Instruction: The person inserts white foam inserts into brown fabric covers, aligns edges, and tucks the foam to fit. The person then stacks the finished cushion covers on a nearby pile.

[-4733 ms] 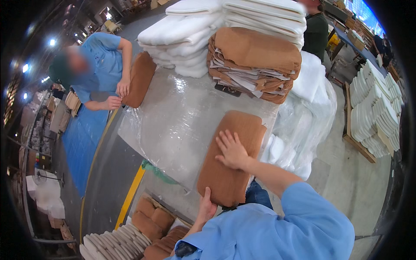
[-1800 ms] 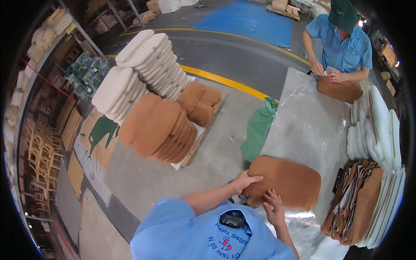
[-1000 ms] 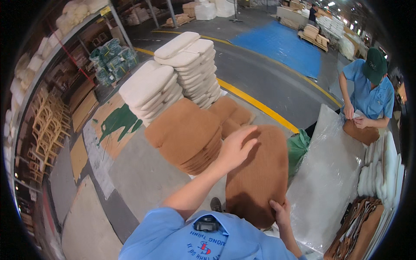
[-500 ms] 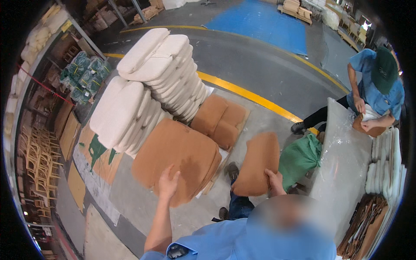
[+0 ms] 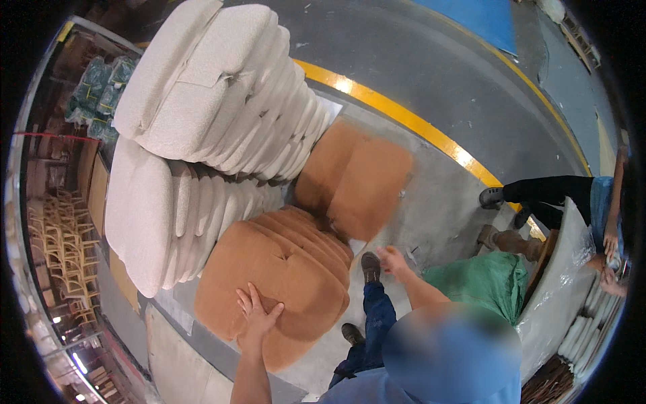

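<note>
My left hand [image 5: 259, 313] lies flat, fingers spread, on the top of a stack of brown cushions [image 5: 276, 259]. Several cushions are piled there, their rounded edges showing at the far side. Beyond my right hand [image 5: 396, 261], another brown cushion [image 5: 372, 185] rests on the low brown pile [image 5: 330, 158] beside the tall stack. That right hand is apart from the cushion, slightly blurred, with its fingers loosely bent and nothing in them.
Tall stacks of white cushions [image 5: 202, 101] rise at the left. A green sack [image 5: 481, 279] lies to the right, near a plastic-covered board [image 5: 552, 303]. A co-worker's legs [image 5: 548, 192] are at the far right. A yellow line [image 5: 404, 111] crosses the grey floor.
The brown cushion my right hand held is now on the low pile, let go. My left hand has come down onto the large brown stack. The view has shifted closer to the stacks.
</note>
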`<state>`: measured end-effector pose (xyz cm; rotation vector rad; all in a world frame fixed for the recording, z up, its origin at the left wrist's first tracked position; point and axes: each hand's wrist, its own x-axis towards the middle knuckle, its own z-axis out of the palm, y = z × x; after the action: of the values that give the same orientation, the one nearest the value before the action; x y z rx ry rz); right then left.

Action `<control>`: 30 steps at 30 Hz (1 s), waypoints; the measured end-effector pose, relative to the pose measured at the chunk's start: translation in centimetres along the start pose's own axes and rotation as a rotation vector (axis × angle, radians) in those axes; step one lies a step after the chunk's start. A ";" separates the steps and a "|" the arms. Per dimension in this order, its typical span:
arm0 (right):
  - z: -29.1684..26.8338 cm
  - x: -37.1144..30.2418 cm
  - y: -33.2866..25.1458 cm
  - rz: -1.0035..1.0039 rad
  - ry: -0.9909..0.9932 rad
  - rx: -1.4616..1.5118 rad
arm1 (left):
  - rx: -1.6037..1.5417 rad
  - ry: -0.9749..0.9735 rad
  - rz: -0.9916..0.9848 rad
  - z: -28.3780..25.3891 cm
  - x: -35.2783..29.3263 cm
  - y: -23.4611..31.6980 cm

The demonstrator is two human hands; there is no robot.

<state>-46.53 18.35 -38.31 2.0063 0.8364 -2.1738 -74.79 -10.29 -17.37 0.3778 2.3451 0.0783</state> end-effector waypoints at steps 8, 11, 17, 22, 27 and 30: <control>4.0 0.2 7.1 0.010 -0.131 -0.434 | -0.026 -0.009 -0.031 0.0 0.0 -0.2; 3.2 2.2 9.0 -0.119 -0.127 -0.577 | -0.024 -0.001 -0.019 -0.2 -0.3 0.3; -1.6 4.3 5.1 -0.226 -0.011 -0.620 | -0.034 0.096 0.047 1.5 -0.5 -1.4; -2.2 4.9 2.4 -0.062 0.093 -0.296 | 0.066 0.369 0.115 5.9 0.3 -2.5; -0.4 12.3 2.5 -0.007 0.143 -0.097 | 0.159 0.517 0.098 8.4 0.4 -3.1; 1.3 17.8 2.1 -0.004 0.275 -0.136 | 0.187 0.540 0.145 8.7 1.0 -3.6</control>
<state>-49.50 21.49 -55.79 2.2641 0.9888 -1.8109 -70.35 -13.88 -24.85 0.6891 2.8640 0.0318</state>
